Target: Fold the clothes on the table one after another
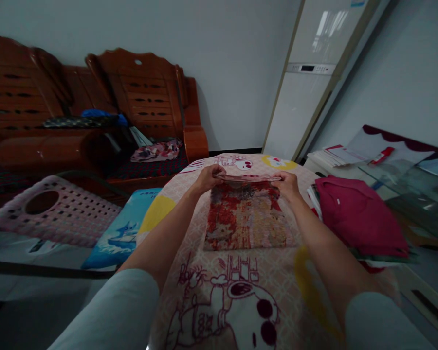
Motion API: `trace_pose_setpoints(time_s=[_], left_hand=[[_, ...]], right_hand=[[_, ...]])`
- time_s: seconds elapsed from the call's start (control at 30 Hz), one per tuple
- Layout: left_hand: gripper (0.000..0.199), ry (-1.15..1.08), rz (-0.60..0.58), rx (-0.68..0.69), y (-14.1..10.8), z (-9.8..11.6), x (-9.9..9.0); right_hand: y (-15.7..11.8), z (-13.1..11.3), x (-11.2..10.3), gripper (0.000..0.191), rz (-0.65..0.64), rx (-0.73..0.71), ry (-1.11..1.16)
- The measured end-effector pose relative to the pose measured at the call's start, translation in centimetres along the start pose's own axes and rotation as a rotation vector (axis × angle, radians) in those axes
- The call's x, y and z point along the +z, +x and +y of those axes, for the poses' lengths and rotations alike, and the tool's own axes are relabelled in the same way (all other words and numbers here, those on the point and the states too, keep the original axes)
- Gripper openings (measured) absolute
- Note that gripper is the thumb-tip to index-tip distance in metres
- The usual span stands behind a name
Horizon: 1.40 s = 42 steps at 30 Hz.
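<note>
A patterned cloth [246,218] in red, orange and tan lies folded into a rough rectangle on the table's pink printed cover [197,311]. Its far edge is lifted, the paler underside showing. My left hand [209,178] pinches the far left corner of this cloth. At the far right corner, my right hand [287,183] grips the same edge, which stretches nearly straight between both hands. The near part of the cloth rests flat. Whether it is a garment or another textile I cannot tell.
Folded clothes with a magenta piece [361,214] on top are stacked to the right, beside a glass-topped stand [412,180]. A blue printed bag [126,228] and a pink woven chair [65,209] are left. Wooden seating [142,97] and a tall air conditioner [302,82] stand behind.
</note>
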State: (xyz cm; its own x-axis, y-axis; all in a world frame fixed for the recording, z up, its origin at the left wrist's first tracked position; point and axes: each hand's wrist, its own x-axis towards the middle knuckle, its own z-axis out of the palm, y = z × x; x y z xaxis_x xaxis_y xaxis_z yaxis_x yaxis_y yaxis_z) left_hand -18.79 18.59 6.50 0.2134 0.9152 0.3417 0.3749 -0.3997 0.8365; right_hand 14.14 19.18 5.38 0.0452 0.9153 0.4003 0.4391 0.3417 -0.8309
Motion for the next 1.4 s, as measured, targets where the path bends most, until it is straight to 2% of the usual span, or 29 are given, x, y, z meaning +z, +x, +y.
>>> trace_pose_setpoints(time_s=[0.07, 0.2, 0.37, 0.6, 0.67, 0.73, 0.8, 0.87, 0.93, 1.0, 1.07, 1.13, 1.2, 1.27, 1.4], left_hand=[[0.034, 0.02, -0.036, 0.035, -1.8, 1.3, -0.3], [0.036, 0.12, -0.182, 0.089, -6.0, 2.8, 0.1], [0.032, 0.238, -0.372, 0.119, -10.0, 2.7, 1.6], [0.033, 0.134, -0.416, 0.055, -10.8, 3.3, 1.3], [0.033, 0.12, -0.458, 0.038, -10.9, 3.6, 1.1], [0.029, 0.097, -0.59, 0.009, -11.2, 3.9, 1.0], [0.021, 0.026, -0.775, -0.056, -11.4, 4.2, 0.8], [0.017, -0.056, -0.886, -0.118, -11.3, 4.6, 0.6], [0.026, -0.079, -0.82, -0.113, -10.7, 5.2, 0.4], [0.031, -0.025, -0.641, -0.038, -9.7, 5.7, 0.9], [0.026, 0.077, -0.449, 0.06, -8.7, 5.9, 2.2], [0.021, 0.195, -0.329, 0.157, -8.0, 5.6, 4.1], [0.027, 0.286, -0.313, 0.236, -7.8, 5.0, 6.4], [0.036, 0.345, -0.37, 0.311, -8.0, 4.1, 8.3], [0.05, 0.447, -0.481, 0.4, -8.9, 2.4, 10.0]], right_hand=[[-1.9, -0.5, -1.3, 0.024, -0.032, 0.008, 0.068], [-6.2, -1.0, -3.3, 0.031, -0.152, -0.012, 0.093], [-9.9, -0.9, -3.6, 0.038, -0.285, -0.017, 0.02], [-10.9, -1.4, -4.4, 0.036, -0.26, -0.02, 0.011], [-11.2, -1.5, -4.8, 0.034, -0.294, -0.007, 0.016], [-11.8, -1.7, -5.3, 0.033, -0.416, 0.036, 0.024], [-12.2, -2.0, -5.6, 0.034, -0.565, 0.109, 0.033], [-12.4, -2.6, -6.0, 0.033, -0.593, 0.157, 0.036], [-12.0, -3.2, -6.2, 0.031, -0.472, 0.143, 0.026], [-11.3, -3.6, -6.1, 0.038, -0.317, 0.097, 0.006], [-10.5, -3.5, -5.4, 0.036, -0.213, 0.054, -0.019], [-10.2, -2.9, -4.1, 0.027, -0.157, 0.0, -0.041], [-10.3, -2.0, -2.2, 0.024, -0.157, -0.076, -0.075], [-11.0, -0.9, -0.3, 0.03, -0.213, -0.176, -0.135], [-12.6, 0.7, 2.3, 0.044, -0.342, -0.338, -0.284]])
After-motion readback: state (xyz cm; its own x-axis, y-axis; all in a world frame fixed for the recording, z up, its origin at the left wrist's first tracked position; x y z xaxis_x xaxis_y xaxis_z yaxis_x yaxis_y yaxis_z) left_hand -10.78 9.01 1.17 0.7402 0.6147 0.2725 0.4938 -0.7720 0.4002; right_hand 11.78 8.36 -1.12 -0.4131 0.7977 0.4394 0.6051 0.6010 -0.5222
